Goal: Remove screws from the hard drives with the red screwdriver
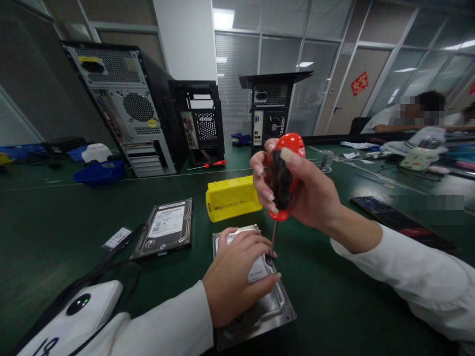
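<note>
While hard drive [272,309] lies beneath outspread left grip [237,272] | right grip [309,190] wraps screwdriver [281,180]

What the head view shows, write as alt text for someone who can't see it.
A right hand holds a red-and-black screwdriver, its shaft reaching down to the edge of a hard drive under the left hand on a green table. Behind stand a yellow bin and computer cases; another hard drive lies left.
</note>
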`<state>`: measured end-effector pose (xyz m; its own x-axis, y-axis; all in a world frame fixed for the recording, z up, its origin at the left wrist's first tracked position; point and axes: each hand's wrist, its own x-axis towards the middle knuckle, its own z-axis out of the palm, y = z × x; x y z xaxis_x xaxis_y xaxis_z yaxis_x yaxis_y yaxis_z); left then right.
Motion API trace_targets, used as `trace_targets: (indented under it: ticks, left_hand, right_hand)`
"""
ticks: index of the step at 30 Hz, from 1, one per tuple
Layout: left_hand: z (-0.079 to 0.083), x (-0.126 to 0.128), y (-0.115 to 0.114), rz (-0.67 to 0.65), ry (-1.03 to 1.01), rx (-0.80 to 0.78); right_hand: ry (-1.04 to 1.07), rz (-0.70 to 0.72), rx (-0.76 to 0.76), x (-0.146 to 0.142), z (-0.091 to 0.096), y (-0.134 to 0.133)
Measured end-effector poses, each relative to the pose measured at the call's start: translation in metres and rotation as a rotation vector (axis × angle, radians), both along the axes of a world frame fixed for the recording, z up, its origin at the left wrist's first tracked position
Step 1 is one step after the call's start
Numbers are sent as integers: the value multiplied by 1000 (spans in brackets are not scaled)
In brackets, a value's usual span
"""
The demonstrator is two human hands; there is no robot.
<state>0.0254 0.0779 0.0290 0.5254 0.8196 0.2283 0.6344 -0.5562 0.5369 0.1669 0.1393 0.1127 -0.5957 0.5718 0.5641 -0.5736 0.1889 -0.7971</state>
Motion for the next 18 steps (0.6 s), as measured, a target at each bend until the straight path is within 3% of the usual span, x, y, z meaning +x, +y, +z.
trace_targets:
  ticks: [11, 18]
  left_hand:
    - [-3, 1, 1, -5, -2, 27]
    - [-1, 0, 1, -8, -5, 22]
  right_hand:
    - [-31, -1, -14, -1, 3, 2]
    - [-38, -33, 55, -1, -3, 3]
